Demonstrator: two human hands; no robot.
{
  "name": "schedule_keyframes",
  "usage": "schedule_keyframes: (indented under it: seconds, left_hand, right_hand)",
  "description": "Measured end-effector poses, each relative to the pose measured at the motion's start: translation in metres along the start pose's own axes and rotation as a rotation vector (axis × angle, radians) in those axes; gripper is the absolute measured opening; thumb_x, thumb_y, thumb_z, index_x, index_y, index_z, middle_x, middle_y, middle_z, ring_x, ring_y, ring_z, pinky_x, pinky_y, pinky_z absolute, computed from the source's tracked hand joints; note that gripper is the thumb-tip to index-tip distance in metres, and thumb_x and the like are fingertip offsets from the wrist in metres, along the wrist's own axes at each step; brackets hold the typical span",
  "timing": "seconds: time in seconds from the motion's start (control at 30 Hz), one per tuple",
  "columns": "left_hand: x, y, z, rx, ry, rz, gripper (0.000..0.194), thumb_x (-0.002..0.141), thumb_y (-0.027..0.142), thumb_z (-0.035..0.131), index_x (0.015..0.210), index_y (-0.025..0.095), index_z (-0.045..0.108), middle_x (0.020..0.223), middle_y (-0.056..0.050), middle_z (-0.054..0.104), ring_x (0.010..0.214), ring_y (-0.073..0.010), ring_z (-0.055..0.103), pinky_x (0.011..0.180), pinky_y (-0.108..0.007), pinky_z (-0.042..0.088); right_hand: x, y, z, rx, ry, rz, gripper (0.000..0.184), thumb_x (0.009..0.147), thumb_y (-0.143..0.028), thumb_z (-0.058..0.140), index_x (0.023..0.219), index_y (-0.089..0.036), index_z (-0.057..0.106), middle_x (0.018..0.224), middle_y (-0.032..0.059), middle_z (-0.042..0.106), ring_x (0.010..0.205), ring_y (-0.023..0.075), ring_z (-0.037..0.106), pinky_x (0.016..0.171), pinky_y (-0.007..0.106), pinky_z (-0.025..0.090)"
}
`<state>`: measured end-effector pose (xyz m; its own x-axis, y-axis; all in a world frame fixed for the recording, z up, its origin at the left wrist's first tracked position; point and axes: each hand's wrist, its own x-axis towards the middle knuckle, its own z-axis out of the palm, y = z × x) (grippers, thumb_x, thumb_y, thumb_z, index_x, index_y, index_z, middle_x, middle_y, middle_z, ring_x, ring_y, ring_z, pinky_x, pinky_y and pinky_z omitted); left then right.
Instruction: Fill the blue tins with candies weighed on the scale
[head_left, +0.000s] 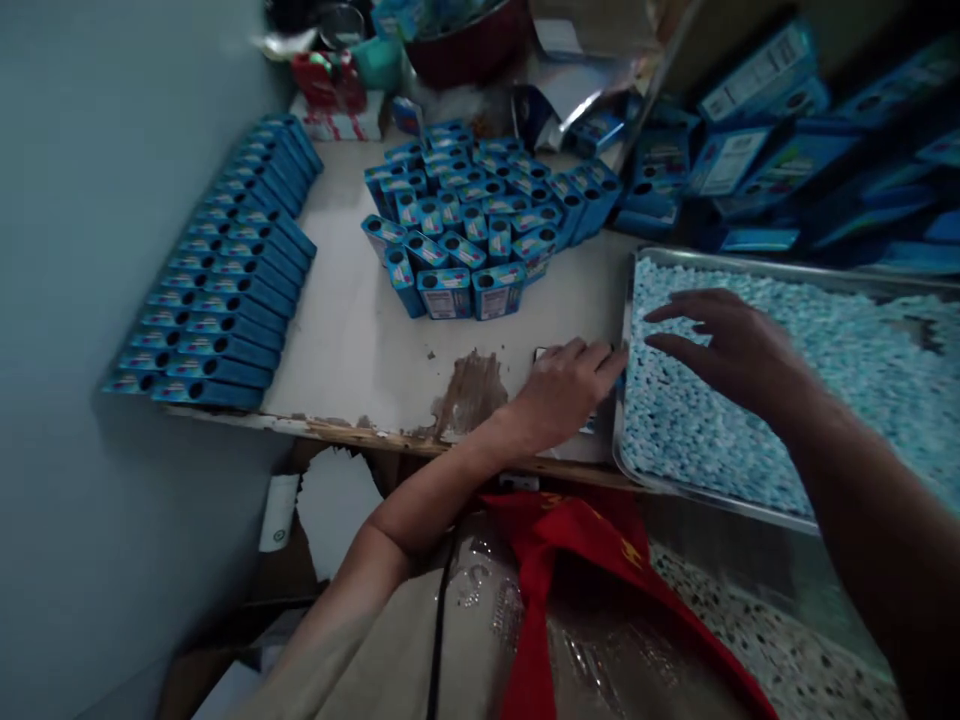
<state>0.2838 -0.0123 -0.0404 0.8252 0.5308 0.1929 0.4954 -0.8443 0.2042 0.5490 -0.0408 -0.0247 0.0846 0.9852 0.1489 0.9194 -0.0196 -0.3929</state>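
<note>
My left hand [564, 395] is at the table's front, against the left side of the metal tray [619, 440]. Its fingers curl down over something mostly hidden beneath the palm; a dark-and-white edge and a sliver of blue peek out around it. My right hand [731, 350] hovers over the tray, thumb and fingers apart, with nothing visible in it. Small pale-blue and white pellets [697, 410] fill most of the tray. Beyond my left hand stands a cluster of small blue boxes [450, 215], upright, with dark round holes in their tops.
Rows of similar blue boxes [225, 290] line the table's left side by the wall. More blue packs [757, 150] are heaped behind the tray. A dark red basin [472, 45] and a red item [330, 80] sit at the back. The table [337, 330] has a worn, chipped front edge.
</note>
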Motion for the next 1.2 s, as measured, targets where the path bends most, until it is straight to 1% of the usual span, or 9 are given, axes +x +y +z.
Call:
schedule_keyframes:
  seconds: [0.07, 0.17, 0.33, 0.47, 0.6, 0.73, 0.83, 1.0, 1.2]
  left_hand:
    - [-0.016, -0.012, -0.016, -0.016, 0.035, -0.036, 0.037, 0.121, 0.014, 0.08, 0.152, 0.034, 0.084, 0.139, -0.009, 0.085, 0.129, -0.0287, 0.083, 0.105, -0.041, 0.074]
    - [-0.064, -0.064, -0.056, -0.013, 0.232, -0.184, 0.043, 0.115, 0.012, 0.089, 0.152, 0.031, 0.08, 0.14, -0.008, 0.083, 0.131, -0.031, 0.081, 0.114, -0.045, 0.072]
    - [-0.121, -0.225, -0.15, 0.165, 0.515, -0.395, 0.058, 0.107, 0.017, 0.104, 0.154, 0.029, 0.073, 0.146, -0.004, 0.079, 0.139, -0.0292, 0.073, 0.125, -0.047, 0.062]
    - [-0.082, -0.374, -0.201, 0.161, 0.595, -0.708, 0.08, 0.077, -0.006, 0.114, 0.14, 0.023, 0.074, 0.147, 0.006, 0.078, 0.14, -0.0162, 0.067, 0.131, -0.033, 0.053]
    - [-0.024, -0.469, -0.195, 0.01, 0.405, -0.95, 0.062, 0.067, -0.021, 0.103, 0.107, 0.02, 0.077, 0.131, 0.011, 0.082, 0.124, -0.0071, 0.066, 0.12, -0.017, 0.049]
    - [-0.022, -0.499, -0.164, -0.087, 0.288, -0.884, 0.045, 0.079, -0.018, 0.093, 0.086, 0.023, 0.074, 0.089, 0.016, 0.074, 0.086, -0.0064, 0.059, 0.095, -0.01, 0.051]
    - [-0.04, -0.502, -0.145, -0.157, 0.21, -0.885, 0.045, 0.085, -0.017, 0.093, 0.084, 0.023, 0.072, 0.079, 0.019, 0.066, 0.078, -0.0077, 0.052, 0.095, -0.007, 0.049]
    - [-0.054, -0.498, -0.126, -0.002, 0.204, -1.09, 0.033, 0.099, -0.001, 0.102, 0.103, 0.017, 0.075, 0.139, 0.01, 0.083, 0.14, -0.0101, 0.062, 0.147, -0.026, 0.029]
    - [-0.05, -0.481, -0.126, 0.086, 0.128, -1.037, 0.016, 0.111, -0.001, 0.087, 0.107, 0.011, 0.076, 0.173, 0.0, 0.071, 0.174, -0.036, 0.051, 0.153, -0.066, 0.028]
  right_hand:
    - [0.021, -0.019, 0.012, 0.157, 0.014, -0.018, 0.026, 0.102, -0.038, 0.075, 0.116, -0.026, 0.093, 0.12, 0.016, 0.091, 0.103, 0.0346, 0.086, 0.092, 0.047, 0.066]
    - [0.055, -0.069, 0.034, 0.256, -0.059, -0.041, 0.029, 0.107, -0.035, 0.072, 0.121, -0.022, 0.093, 0.095, 0.0093, 0.09, 0.081, 0.0279, 0.083, 0.082, 0.038, 0.061]
    - [0.094, -0.157, 0.081, 0.024, -0.363, -0.158, 0.039, 0.123, -0.032, 0.062, 0.156, -0.018, 0.079, 0.113, 0.0149, 0.094, 0.099, 0.0317, 0.091, 0.085, 0.035, 0.059]
    - [0.095, -0.182, 0.107, -0.104, -0.371, -0.163, 0.027, 0.123, -0.033, 0.065, 0.14, -0.018, 0.08, 0.112, 0.0231, 0.092, 0.103, 0.0434, 0.092, 0.074, 0.039, 0.054]
    - [0.078, -0.163, 0.107, -0.113, -0.272, -0.231, 0.035, 0.127, -0.051, 0.053, 0.11, -0.032, 0.076, 0.097, 0.0183, 0.089, 0.089, 0.0453, 0.089, 0.063, 0.042, 0.049]
    - [0.066, -0.127, 0.1, -0.074, -0.079, -0.257, 0.043, 0.123, -0.055, 0.055, 0.086, -0.035, 0.064, 0.093, 0.0169, 0.081, 0.071, 0.0432, 0.08, 0.054, 0.044, 0.041]
    - [0.065, -0.109, 0.093, -0.005, -0.103, -0.207, 0.037, 0.117, -0.046, 0.064, 0.083, -0.034, 0.057, 0.094, 0.0154, 0.078, 0.077, 0.04, 0.079, 0.058, 0.045, 0.047]
    - [0.055, -0.094, 0.065, 0.105, -0.16, -0.143, 0.032, 0.11, -0.04, 0.075, 0.087, -0.031, 0.054, 0.098, 0.0128, 0.079, 0.089, 0.0341, 0.076, 0.075, 0.042, 0.055]
    - [0.006, -0.072, 0.021, 0.165, -0.217, -0.203, 0.023, 0.112, -0.038, 0.073, 0.093, -0.029, 0.063, 0.11, 0.0115, 0.083, 0.092, 0.0288, 0.077, 0.077, 0.038, 0.054]
